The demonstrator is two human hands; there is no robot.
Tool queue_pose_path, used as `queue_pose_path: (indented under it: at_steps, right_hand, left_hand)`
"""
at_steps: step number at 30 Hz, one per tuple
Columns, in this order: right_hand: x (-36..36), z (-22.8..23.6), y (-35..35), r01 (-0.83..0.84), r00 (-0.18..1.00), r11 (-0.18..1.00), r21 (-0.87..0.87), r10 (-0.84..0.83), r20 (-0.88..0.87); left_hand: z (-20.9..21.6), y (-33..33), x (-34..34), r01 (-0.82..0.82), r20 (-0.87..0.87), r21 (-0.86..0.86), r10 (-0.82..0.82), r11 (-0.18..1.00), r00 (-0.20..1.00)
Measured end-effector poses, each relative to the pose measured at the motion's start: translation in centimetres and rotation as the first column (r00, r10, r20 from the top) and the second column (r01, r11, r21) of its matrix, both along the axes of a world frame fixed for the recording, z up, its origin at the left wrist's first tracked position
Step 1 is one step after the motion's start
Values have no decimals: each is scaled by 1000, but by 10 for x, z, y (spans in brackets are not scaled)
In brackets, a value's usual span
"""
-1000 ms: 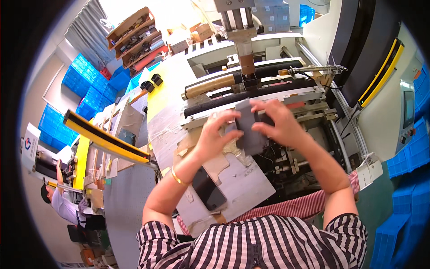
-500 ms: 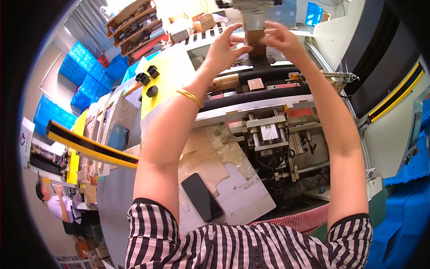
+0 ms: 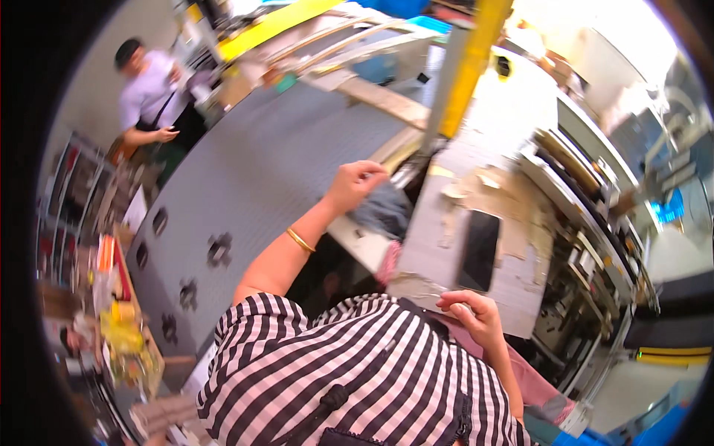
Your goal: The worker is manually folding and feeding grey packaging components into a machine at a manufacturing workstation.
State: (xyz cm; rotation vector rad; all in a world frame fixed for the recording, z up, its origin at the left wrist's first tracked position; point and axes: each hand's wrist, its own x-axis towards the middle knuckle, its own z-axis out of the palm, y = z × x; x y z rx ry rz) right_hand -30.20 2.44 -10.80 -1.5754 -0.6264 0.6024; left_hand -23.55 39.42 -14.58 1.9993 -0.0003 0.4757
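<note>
My left hand (image 3: 358, 186) is raised near the edge of the grey table (image 3: 268, 163), its fingers curled in toward the thumb. Nothing shows in it. Close to my body, my right hand (image 3: 478, 318) hovers by the near end of a worn cardboard sheet (image 3: 428, 256), fingers loosely bent and apart, with no object visible between them. On that sheet lies a black smartphone (image 3: 480, 251), just beyond my right hand and apart from it. A bundle of blue-grey cloth (image 3: 381, 212) sits below my left fingertips.
Several black pieces (image 3: 219, 250) lie on the grey table. A yellow post (image 3: 472, 70) rises ahead. The machine (image 3: 587, 275), with rollers and metal parts, stands to the right. At far left a person (image 3: 156, 97) stands beyond the table, near shelves.
My view has swung left, away from the machine. Both hands have left the small brown box under the machine head and drawn back, the right one close to my body.
</note>
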Motion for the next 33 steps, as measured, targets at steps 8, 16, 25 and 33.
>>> queue_pose_path:
  at_steps: [8, 16, 25, 33]
  right_hand:
    - [-18, -8, 158, -184, 962, 979, -87, 161, -220]
    - [-25, 7, 277, -433, 901, 868, -242, 426, -85]
    - [-13, 19, 267, -375, 852, 852, -365, 472, 226]
    - [23, 56, 140, 115, 838, 990, -82, -52, 544]
  left_hand:
    - [-192, 262, -247, -631, -172, 649, 889, 426, 424]
    - [-208, 308, -316, -617, -274, 644, 889, 453, 366]
    - [-86, 243, -176, -300, -315, -182, 234, 936, 920]
    - [70, 40, -91, 592, -75, 215, -591, 776, 803]
